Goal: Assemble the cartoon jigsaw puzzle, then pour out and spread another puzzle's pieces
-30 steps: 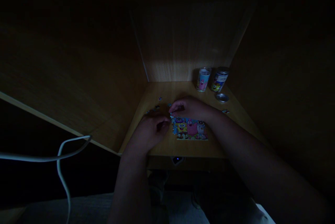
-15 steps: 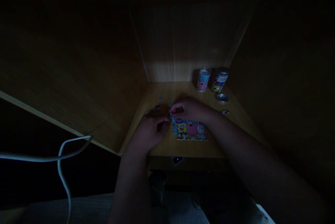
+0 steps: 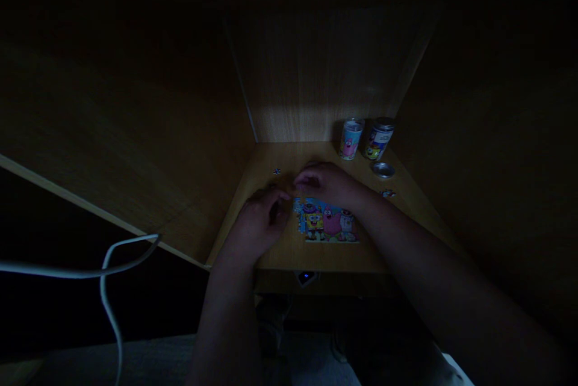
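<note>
A partly joined cartoon jigsaw puzzle (image 3: pixel 332 223) lies flat on the wooden surface, with a yellow and a pink figure on it. Just past its upper left edge, my right hand (image 3: pixel 327 184) is closed, thumb and forefinger pinched together low over the wood. My left hand (image 3: pixel 259 217) is left of the puzzle, fingers curled and their tips close to those of the right. Whatever is between the fingers of either hand is too dark and small to make out. A loose puzzle piece (image 3: pixel 277 171) lies beyond the left hand.
Two cartoon-printed cans, one pink and blue (image 3: pixel 351 139) and one darker (image 3: pixel 378 139), stand at the back right. In front are a round metal lid (image 3: pixel 383 170) and some loose pieces (image 3: pixel 387 193). Wooden panels enclose the surface; a white cable (image 3: pixel 106 271) hangs at left.
My right hand has moved slightly up, away from the puzzle, uncovering its upper left part. A loose piece that showed by its fingertips is now out of sight. My left fingertips have shifted slightly upward.
</note>
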### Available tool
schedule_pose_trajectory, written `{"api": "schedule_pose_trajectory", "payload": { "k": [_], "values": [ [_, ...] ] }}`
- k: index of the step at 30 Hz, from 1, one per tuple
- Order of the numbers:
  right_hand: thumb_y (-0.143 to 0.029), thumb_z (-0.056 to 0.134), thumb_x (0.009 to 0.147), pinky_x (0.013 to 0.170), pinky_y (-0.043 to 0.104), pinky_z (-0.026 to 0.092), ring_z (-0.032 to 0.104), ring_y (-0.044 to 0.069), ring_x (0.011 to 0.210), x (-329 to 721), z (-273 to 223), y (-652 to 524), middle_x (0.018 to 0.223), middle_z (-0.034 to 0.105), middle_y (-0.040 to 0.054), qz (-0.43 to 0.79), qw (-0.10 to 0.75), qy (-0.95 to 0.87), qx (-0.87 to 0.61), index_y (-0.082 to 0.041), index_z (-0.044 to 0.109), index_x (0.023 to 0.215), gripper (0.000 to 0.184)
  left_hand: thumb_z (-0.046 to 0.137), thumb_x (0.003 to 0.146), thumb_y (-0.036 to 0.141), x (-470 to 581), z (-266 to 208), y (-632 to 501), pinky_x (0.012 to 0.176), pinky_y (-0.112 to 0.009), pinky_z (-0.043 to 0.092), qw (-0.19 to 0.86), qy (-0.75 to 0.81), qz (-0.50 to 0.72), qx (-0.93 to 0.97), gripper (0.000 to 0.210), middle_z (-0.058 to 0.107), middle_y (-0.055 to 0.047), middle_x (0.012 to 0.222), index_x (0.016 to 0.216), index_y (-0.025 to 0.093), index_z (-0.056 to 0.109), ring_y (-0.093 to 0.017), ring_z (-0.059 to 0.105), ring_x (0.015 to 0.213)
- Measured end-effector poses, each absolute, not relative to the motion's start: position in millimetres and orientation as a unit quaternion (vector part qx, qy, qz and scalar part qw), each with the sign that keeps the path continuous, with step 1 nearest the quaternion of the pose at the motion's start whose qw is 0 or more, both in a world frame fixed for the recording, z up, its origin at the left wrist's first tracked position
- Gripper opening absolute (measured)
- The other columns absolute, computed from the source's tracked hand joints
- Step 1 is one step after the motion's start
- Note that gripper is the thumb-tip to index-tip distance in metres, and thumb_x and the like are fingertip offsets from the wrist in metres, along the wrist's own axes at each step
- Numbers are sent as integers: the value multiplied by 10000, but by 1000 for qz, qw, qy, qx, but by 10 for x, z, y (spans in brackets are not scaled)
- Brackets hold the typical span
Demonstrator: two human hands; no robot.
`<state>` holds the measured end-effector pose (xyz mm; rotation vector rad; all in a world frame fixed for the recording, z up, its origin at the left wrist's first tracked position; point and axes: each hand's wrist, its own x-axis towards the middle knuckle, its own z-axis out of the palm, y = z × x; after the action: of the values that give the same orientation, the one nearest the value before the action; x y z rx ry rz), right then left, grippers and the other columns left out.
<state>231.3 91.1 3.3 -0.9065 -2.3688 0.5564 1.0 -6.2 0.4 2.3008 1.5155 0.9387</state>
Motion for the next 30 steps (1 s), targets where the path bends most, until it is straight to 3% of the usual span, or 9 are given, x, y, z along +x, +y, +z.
{"api": "schedule_pose_trajectory", "payload": {
  "k": [4, 7, 13, 18, 23, 30],
  "values": [
    [-151, 659, 1013, 1053, 393, 505, 666, 237, 1155, 2341, -3, 921, 1211, 760, 112, 157, 267, -887, -342, -213, 812, 1233, 276, 609, 899, 118, -62, -42, 4, 1017, -459, 588, 36, 590, 334, 734, 314, 786, -120, 1156, 1180, 197, 726, -308, 741, 1082],
    [-133, 636, 1017, 1109, 431, 479, 651, 247, 1184, 2347, -25, 927, 1236, 757, 115, 140, 247, -897, -338, -226, 817, 1239, 301, 603, 904, 134, -109, -64, 41, 994, -484, 590, 0, 627, 319, 710, 277, 776, -152, 1115, 1145, 168, 735, -340, 730, 1060],
    [-165, 692, 993, 978, 362, 509, 687, 226, 1025, 2366, 20, 956, 1048, 770, 94, 142, 226, -893, -362, -183, 818, 1010, 128, 610, 923, 163, -123, -78, 49, 991, -479, 584, -10, 641, 299, 707, 245, 777, -162, 1113, 1126, 156, 747, -343, 723, 1046],
    [-238, 754, 979, 918, 348, 513, 693, 236, 1003, 2396, 14, 961, 1052, 768, 123, 132, 226, -878, -400, -143, 802, 1075, 143, 605, 944, 185, -109, -83, 50, 991, -461, 581, -8, 641, 301, 706, 237, 777, -156, 1105, 1120, 154, 759, -333, 723, 1046],
    [-243, 745, 1000, 998, 363, 503, 696, 237, 1106, 2388, -28, 973, 1167, 780, 115, 151, 220, -893, -363, -187, 804, 1174, 192, 596, 956, 192, -104, -86, 51, 967, -451, 581, -13, 639, 297, 709, 212, 775, -148, 1085, 1080, 166, 767, -327, 720, 1020],
    [-214, 762, 984, 847, 308, 503, 714, 199, 926, 2392, -22, 985, 1026, 790, 86, 163, 197, -876, -409, -166, 799, 1070, 105, 588, 974, 201, -89, -69, 39, 949, -445, 586, -10, 636, 303, 710, 195, 778, -126, 1055, 1057, 191, 764, -306, 725, 988]
  ]
}}
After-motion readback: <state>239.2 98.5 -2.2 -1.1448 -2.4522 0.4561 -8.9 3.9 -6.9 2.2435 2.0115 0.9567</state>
